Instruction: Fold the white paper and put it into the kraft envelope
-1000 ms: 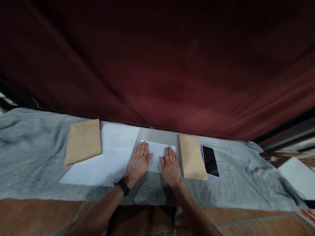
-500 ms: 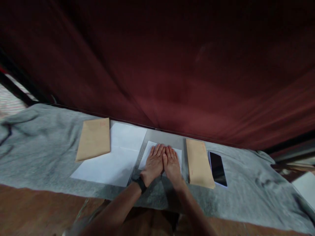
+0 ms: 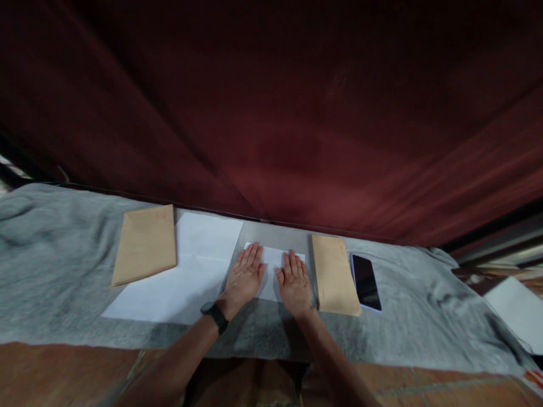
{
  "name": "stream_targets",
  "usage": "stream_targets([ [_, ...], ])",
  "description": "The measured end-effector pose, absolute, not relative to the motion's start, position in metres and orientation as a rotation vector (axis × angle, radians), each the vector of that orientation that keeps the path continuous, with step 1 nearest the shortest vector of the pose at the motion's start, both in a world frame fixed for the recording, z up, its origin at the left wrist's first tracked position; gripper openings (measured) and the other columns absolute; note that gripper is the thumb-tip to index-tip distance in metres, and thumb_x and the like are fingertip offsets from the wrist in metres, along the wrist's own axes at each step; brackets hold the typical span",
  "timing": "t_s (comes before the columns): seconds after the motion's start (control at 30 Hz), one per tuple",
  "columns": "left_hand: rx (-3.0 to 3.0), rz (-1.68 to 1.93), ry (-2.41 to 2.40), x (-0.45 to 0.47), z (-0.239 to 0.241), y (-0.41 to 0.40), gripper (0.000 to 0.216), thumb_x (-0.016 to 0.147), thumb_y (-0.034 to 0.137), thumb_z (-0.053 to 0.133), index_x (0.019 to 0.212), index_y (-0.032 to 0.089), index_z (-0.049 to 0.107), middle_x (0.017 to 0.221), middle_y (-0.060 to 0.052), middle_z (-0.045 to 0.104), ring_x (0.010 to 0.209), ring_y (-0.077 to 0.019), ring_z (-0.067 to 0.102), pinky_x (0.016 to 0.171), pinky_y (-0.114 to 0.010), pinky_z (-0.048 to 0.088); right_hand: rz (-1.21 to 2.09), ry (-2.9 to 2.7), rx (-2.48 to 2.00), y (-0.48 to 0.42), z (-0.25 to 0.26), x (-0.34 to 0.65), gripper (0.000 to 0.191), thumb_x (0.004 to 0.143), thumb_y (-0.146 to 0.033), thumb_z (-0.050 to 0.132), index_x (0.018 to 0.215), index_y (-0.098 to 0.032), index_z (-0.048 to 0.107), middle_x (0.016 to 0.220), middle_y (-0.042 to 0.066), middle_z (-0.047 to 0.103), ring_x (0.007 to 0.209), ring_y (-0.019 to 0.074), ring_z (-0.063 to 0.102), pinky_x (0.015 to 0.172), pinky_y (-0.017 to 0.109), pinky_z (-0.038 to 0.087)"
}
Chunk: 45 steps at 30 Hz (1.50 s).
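Observation:
A white folded sheet of paper (image 3: 271, 275) lies flat in front of me on a grey board (image 3: 271, 233). My left hand (image 3: 246, 272) rests palm down on its left part, fingers stretched out, with a dark watch on the wrist. On its right part my right hand (image 3: 294, 282) lies flat too, fingers extended and holding nothing. A strip of the paper shows between the two hands; the rest is partly hidden under them. To the right of my right hand is a stack of narrow brown envelopes (image 3: 335, 274).
Larger white sheets (image 3: 178, 291) lie at the left, partly under a stack of brown envelopes (image 3: 146, 244). A phone (image 3: 365, 281) sits right of the narrow envelopes. Grey cloth (image 3: 419, 316) covers the surface. A dark red curtain (image 3: 288, 130) hangs along the far edge.
My hands were side by side on the middle of the paper. They have moved apart, the left hand toward the paper's left side. The whole view has shifted slightly.

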<state>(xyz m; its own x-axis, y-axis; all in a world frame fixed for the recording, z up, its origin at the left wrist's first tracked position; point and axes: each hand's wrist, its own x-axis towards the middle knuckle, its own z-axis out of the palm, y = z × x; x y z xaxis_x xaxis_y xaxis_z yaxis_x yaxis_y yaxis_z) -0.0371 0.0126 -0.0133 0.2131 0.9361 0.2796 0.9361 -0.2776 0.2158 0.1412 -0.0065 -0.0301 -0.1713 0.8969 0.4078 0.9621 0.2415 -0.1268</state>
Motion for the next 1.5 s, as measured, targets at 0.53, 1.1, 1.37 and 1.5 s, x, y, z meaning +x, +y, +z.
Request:
stream_targets([
  [0.53, 2.467, 0.669, 1.918, -0.022, -0.003, 0.001, 0.059, 0.101, 0.023, 0.031, 0.158, 0.008, 0.038, 0.165, -0.016, 0.038, 0.156, -0.028, 0.028, 0.127, -0.052, 0.029, -0.166, -2.16, -1.707, -0.028, -0.015, 0.138, 0.055, 0.105, -0.025, 0.038, 0.158, -0.009, 0.04, 0.166, 0.015, 0.036, 0.155, 0.0288, 0.033, 0.125, 0.05, 0.029],
  [1.1, 2.528, 0.5, 1.812, -0.013, -0.009, 0.004, 0.056, 0.105, 0.033, 0.032, 0.155, 0.012, 0.045, 0.163, -0.012, 0.041, 0.155, -0.0278, 0.031, 0.128, -0.052, 0.023, -0.144, -2.131, -1.754, -0.006, -0.02, 0.136, 0.05, 0.108, -0.027, 0.036, 0.154, -0.012, 0.048, 0.162, 0.016, 0.043, 0.149, 0.0293, 0.043, 0.123, 0.048, 0.032],
  [1.37, 2.428, 0.595, 1.958, -0.028, -0.018, 0.004, 0.062, 0.104, 0.035, 0.033, 0.152, -0.003, 0.043, 0.161, -0.025, 0.04, 0.154, -0.0324, 0.032, 0.126, -0.05, 0.031, -0.211, -2.023, -1.789, -0.009, -0.03, 0.138, 0.061, 0.109, -0.037, 0.037, 0.154, 0.003, 0.04, 0.159, 0.028, 0.041, 0.151, 0.035, 0.038, 0.121, 0.052, 0.036],
  [1.5, 2.394, 0.628, 1.981, -0.033, -0.021, 0.002, 0.064, 0.104, 0.035, 0.033, 0.15, -0.008, 0.043, 0.16, -0.029, 0.038, 0.154, -0.0354, 0.031, 0.125, -0.054, 0.031, -0.226, -1.991, -1.785, -0.013, -0.032, 0.14, 0.064, 0.108, -0.04, 0.038, 0.155, 0.004, 0.039, 0.158, 0.03, 0.041, 0.15, 0.0362, 0.04, 0.119, 0.053, 0.038],
])
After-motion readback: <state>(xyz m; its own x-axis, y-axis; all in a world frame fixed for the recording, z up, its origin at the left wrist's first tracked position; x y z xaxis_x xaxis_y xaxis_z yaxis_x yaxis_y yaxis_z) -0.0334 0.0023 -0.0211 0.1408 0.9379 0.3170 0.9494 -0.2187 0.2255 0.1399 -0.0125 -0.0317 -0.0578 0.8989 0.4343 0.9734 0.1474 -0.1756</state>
